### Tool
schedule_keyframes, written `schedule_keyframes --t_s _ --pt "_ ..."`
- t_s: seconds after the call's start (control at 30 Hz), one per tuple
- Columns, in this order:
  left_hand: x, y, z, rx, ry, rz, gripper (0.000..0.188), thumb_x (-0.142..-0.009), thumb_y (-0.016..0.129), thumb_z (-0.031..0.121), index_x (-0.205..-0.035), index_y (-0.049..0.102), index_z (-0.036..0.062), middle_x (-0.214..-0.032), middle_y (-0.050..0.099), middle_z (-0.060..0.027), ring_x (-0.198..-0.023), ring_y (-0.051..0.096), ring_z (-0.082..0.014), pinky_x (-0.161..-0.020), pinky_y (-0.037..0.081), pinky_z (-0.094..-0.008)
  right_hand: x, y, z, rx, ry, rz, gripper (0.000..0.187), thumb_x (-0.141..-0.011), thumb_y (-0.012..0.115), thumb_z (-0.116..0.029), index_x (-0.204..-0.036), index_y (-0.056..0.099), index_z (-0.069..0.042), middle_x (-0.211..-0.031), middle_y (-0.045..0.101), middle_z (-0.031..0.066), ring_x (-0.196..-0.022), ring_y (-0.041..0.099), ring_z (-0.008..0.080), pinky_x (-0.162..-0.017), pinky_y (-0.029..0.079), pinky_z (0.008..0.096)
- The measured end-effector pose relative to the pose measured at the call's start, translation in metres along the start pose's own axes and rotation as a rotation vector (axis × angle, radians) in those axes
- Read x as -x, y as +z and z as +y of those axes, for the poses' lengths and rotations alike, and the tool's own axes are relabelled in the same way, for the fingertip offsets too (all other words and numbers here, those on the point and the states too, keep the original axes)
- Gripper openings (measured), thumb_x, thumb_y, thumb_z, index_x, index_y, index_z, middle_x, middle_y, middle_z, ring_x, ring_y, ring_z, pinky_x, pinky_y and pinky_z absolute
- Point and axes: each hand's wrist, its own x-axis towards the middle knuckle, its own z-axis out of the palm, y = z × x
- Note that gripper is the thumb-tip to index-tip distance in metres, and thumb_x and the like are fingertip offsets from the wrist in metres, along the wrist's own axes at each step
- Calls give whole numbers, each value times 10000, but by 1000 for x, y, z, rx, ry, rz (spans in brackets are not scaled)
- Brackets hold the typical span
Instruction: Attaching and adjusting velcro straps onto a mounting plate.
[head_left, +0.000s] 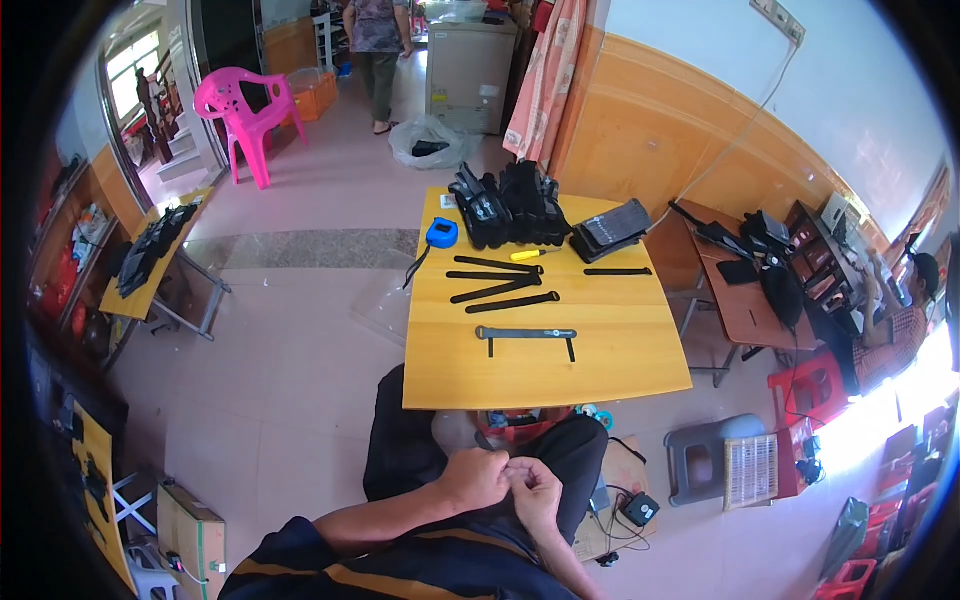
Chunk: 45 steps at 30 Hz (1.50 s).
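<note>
Above my lap, just off the table's near edge, my left hand (474,480) and my right hand (536,491) meet with fingers pinched together. A short dark end pokes out above the left hand, but what the fingers hold is too small to make out. On the yellow wooden table (620,340), nearest my hands, lies a grey-black strap (526,333) with two short black strips beneath it. Farther back, several black straps (497,288) are fanned out, and a single black strap (617,272) lies at the right.
At the table's back are bundles of black straps (508,205), a dark stack (611,229), a yellow-handled tool (536,255) and a blue tape measure (441,233). Under the table is a red basket (520,430). A grey stool (700,460) stands right; one person sits beyond, another stands far back.
</note>
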Motion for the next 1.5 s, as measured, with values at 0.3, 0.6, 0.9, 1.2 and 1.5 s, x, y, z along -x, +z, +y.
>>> schedule_keyframes --t_s 0.3,0.6,0.9,1.2,1.5 --pt "2 1 3 80 3 63 177 -804 680 144 -699 584 40 -672 650 -203 -652 669 -422 -592 545 -503 3 1 -3 209 -254 127 80 -904 719 -11 -983 723 -19 -828 737 92 -741 718 139 -683 561 280" --pt "-4 -10 -12 157 6 -153 169 -794 718 174 -713 659 38 -685 674 -191 -665 688 -396 -615 557 -473 1 -2 -13 351 -476 68 56 -903 699 11 -941 682 -25 -810 694 89 -698 671 175 -662 531 291" --pt "0 -8 -12 131 78 -107 203 -797 702 189 -697 617 34 -677 662 -196 -661 681 -406 -633 557 -491 5 -1 -22 406 -538 57 68 -900 700 -4 -925 663 -55 -836 688 124 -744 693 308 -674 550 373" --pt "-4 -8 -8 20 73 -127 178 -810 663 176 -722 613 30 -688 674 -197 -670 686 -421 -645 569 -511 2 1 -22 397 -549 74 58 -895 690 19 -918 662 -27 -837 692 127 -761 699 271 -710 547 345" --pt "-2 -11 -9 108 88 -112 183 -779 702 186 -707 620 39 -673 665 -195 -657 686 -407 -637 567 -492 2 -3 -20 375 -516 47 39 -919 696 -2 -931 670 -28 -833 696 103 -742 692 223 -688 537 318"
